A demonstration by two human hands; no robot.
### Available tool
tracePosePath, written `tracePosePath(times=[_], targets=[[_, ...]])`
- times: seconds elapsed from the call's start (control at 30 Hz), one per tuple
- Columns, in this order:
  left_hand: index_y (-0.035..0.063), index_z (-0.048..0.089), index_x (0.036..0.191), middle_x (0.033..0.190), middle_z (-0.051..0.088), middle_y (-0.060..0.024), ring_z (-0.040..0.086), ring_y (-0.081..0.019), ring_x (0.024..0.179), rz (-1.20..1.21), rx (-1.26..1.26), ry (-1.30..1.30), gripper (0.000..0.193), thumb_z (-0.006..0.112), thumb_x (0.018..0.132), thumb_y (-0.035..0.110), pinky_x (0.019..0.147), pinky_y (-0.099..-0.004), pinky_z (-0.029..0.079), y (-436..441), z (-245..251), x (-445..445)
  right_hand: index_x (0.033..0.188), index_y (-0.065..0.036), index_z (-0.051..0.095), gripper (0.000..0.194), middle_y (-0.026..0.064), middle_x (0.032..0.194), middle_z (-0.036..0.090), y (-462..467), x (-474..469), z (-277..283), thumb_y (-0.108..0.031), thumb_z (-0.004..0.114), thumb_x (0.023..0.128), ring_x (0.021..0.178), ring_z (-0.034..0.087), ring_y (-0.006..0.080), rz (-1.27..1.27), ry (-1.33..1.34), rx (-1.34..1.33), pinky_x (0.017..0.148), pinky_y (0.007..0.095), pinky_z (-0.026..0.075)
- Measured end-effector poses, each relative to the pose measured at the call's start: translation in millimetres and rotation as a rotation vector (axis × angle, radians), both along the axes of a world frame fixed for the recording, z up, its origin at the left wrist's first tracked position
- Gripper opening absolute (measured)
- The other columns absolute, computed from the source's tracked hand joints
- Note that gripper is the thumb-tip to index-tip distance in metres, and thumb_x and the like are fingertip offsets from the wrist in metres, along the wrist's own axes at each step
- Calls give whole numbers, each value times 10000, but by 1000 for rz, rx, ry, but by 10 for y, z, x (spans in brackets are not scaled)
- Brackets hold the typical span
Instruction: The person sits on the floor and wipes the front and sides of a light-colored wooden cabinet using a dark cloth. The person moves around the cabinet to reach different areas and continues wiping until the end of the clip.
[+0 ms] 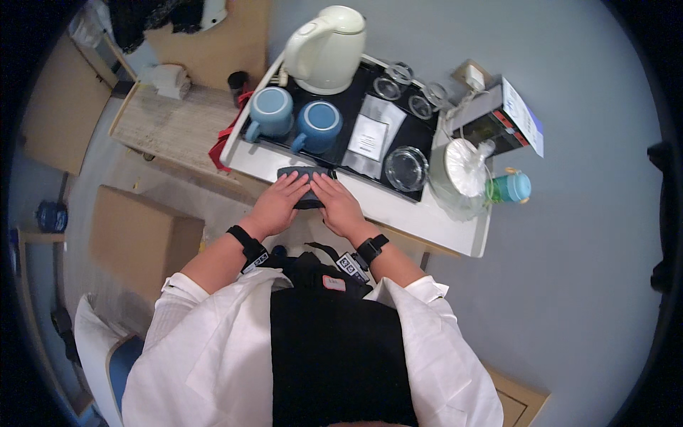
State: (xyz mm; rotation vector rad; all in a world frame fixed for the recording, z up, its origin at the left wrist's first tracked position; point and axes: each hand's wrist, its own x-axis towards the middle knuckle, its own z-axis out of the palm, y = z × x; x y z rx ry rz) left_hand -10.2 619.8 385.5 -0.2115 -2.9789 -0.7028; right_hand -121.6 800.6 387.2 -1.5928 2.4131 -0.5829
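Observation:
Both of my hands meet on a dark grey folded or rolled item [305,172], possibly cloth, at the near edge of a white table [368,202]. My left hand [276,205] covers its left part and my right hand [340,205] its right part, with the fingertips close together on top. Just beyond stand two upside-down mugs, a light blue one [271,109] and a darker blue one [319,124], on a black tray [344,112]. Packets [368,137] and a glass ashtray or dish [406,168] lie to their right. The item's underside is hidden.
A cream electric kettle [333,53] and several drinking glasses [392,80] stand at the tray's back. To the right are a plastic-lined bin [453,176], a green-blue bottle [509,187] and a box [499,117]. A cardboard box [144,235] stands at left, below a wooden bench [171,123].

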Motion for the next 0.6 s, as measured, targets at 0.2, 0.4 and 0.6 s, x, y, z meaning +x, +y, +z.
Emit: tracePosePath(times=[0.2,0.4,0.6], targets=[[43,434,1361,1430,418,-151,370,-335,1336,-200,54,64,664,653,734,73,1129,-450,274,704,-103,-471,1376,-62,437,666,102,1473,375,894,-113,53,-40,637,741,1349,362,268,-176,-1,33,1119,386,300],[32,432,1360,1425,423,-162,365,-339,1339,-356,65,68,674,659,727,72,1132,-440,269,1335,-87,-775,1383,-73,433,668,98,1474,376,1622,-118,-1,-42,636,747,1355,356,266,-344,-29,11,1118,400,299],[21,458,1332,1413,437,-165,381,-333,1328,-434,47,117,613,644,753,97,1120,-427,287,1898,-114,-983,1378,-81,439,661,90,1473,379,2210,-166,-41,-45,639,749,1357,354,267,-427,-14,13,1112,416,304]])
